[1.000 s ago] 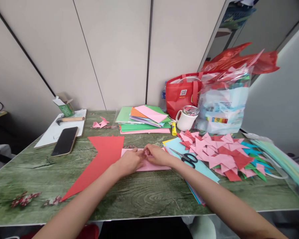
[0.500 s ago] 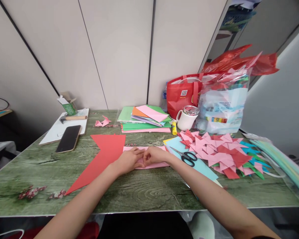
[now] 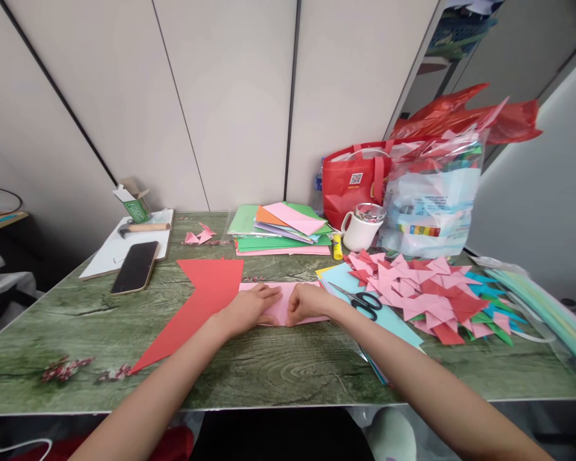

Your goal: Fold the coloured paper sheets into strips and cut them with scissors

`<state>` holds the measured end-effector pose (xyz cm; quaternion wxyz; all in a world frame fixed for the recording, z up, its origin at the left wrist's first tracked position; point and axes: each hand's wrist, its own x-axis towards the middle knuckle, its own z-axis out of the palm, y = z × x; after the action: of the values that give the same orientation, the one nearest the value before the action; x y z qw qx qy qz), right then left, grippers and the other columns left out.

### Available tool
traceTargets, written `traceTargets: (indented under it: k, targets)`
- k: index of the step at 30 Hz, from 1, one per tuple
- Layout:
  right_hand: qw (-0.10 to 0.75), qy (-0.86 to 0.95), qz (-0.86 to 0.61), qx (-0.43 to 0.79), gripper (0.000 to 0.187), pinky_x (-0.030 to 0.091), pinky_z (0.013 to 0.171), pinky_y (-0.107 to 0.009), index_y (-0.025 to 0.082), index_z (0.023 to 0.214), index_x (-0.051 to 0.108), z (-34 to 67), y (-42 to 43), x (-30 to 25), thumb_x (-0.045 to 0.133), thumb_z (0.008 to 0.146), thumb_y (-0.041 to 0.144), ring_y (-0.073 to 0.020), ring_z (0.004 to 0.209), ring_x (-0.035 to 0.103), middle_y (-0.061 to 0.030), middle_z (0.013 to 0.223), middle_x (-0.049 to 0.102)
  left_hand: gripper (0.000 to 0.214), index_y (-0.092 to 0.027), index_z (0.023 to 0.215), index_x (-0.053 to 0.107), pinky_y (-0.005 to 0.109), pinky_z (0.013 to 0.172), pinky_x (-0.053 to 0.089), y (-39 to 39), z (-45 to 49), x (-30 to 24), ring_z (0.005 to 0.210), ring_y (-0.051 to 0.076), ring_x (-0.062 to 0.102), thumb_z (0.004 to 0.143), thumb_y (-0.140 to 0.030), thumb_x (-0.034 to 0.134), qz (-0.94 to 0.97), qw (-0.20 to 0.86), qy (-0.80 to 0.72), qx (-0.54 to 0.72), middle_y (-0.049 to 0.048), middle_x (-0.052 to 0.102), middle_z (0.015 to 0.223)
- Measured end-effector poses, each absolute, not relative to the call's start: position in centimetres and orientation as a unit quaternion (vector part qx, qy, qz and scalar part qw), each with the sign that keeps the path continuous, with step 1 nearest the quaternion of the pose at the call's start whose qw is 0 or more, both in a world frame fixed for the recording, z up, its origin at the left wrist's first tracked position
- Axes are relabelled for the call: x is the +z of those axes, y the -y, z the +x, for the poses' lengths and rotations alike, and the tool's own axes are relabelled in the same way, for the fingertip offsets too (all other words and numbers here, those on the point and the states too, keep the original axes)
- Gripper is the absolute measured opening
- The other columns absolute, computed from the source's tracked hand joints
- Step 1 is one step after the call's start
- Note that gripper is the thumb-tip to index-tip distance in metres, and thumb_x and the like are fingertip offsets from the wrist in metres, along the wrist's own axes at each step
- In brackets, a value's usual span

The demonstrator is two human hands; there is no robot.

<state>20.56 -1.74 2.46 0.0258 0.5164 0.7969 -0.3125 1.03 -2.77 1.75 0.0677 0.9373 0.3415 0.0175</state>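
A strip of pink paper lies flat on the table in front of me. My left hand rests on its left part, fingers stretched out and thumb apart, palm down. On the right part of the strip, my right hand is closed, its fingers curled in and touching the paper by the near edge. Whether anything is inside those curled fingers is hidden. A large red paper with pointed corners lies to the left of the strip. Black-handled scissors sit on light blue paper beside my right wrist.
Folded pink and red paper pieces are heaped at right. Behind stand a paper stack, a yellow glue stick, a white mug and a red bag. On the left are a phone and a hammer.
My right hand has slid a little to the right along the pink paper, opening a gap between my hands. My left hand stays about where it was.
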Motion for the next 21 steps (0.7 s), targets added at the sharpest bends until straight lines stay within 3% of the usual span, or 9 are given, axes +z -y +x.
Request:
traceTargets:
  k: [10, 14, 21]
  targets:
    - [0.107, -0.753, 0.535, -0.368, 0.017, 0.041, 0.052, -0.018, 0.018, 0.073, 0.075, 25.0, 2.2, 3.7, 0.072, 0.063, 0.031, -0.0124, 0.056, 0.062, -0.0001, 0.06, 0.069, 0.059, -0.02, 0.133, 0.047, 0.04, 0.094, 0.044, 2.4, 1.3, 2.0, 0.124, 0.028, 0.043, 0.082, -0.047, 0.061, 0.934, 0.073, -0.35, -0.021, 0.0086, 0.045, 0.141]
    - [0.145, -0.74, 0.545, -0.367, 0.017, 0.042, 0.051, -0.018, 0.015, 0.072, 0.074, 25.8, 2.3, 4.5, 0.072, 0.062, 0.028, -0.0131, 0.057, 0.063, -0.003, 0.066, 0.071, 0.057, -0.02, 0.132, 0.047, 0.039, 0.096, 0.042, 2.4, 1.4, 2.2, 0.125, 0.028, 0.042, 0.083, -0.047, 0.06, 0.932, 0.066, -0.355, -0.042, 0.0082, 0.044, 0.141]
    - [0.209, -0.727, 0.532, -0.38, 0.019, 0.046, 0.059, -0.019, 0.012, 0.068, 0.07, 24.9, 1.7, 5.0, 0.076, 0.06, 0.028, -0.016, 0.069, 0.068, -0.0055, 0.075, 0.073, 0.053, -0.016, 0.117, 0.055, 0.034, 0.08, 0.048, 2.3, 3.4, 3.3, 0.109, 0.027, 0.052, 0.076, -0.049, 0.067, 0.929, 0.024, -0.364, -0.07, 0.0106, 0.056, 0.124]
